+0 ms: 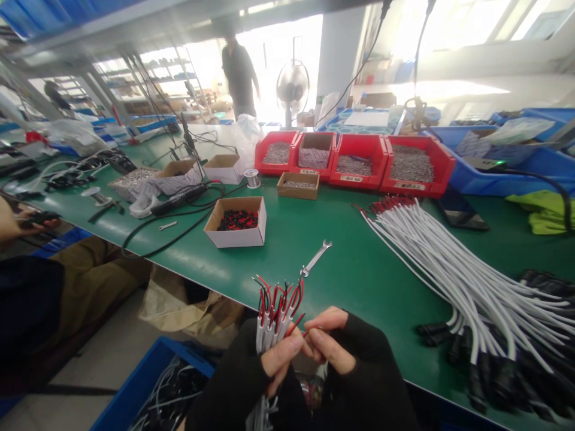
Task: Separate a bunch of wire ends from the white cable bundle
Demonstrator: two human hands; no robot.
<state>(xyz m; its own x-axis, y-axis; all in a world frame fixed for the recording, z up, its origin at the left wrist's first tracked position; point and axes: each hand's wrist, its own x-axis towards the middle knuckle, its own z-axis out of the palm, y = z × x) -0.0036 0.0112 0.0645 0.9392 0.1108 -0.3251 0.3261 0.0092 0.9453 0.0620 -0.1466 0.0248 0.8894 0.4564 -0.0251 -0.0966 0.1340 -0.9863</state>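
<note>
My left hand [283, 358] is closed around a bundle of white cables [268, 332]. Red and black stripped wire ends fan out from the top of the bundle. Close beside it, my right hand [332, 338] pinches a thin red wire [309, 330] between thumb and fingers. Both hands are held in front of the table's near edge, and the fingertips nearly meet. Just beyond the bundle, a double-ended wrench [317, 257] lies on the green table [359, 269]. A white box [236, 236] of small red and black pieces sits farther back.
A large pile of white cables [444, 263] with black connectors covers the right side. Several red bins [359, 161] of metal parts line the back. Left are a solder spool [252, 178] and a black corded tool [179, 199]. Another person's hand [38, 221] is at far left.
</note>
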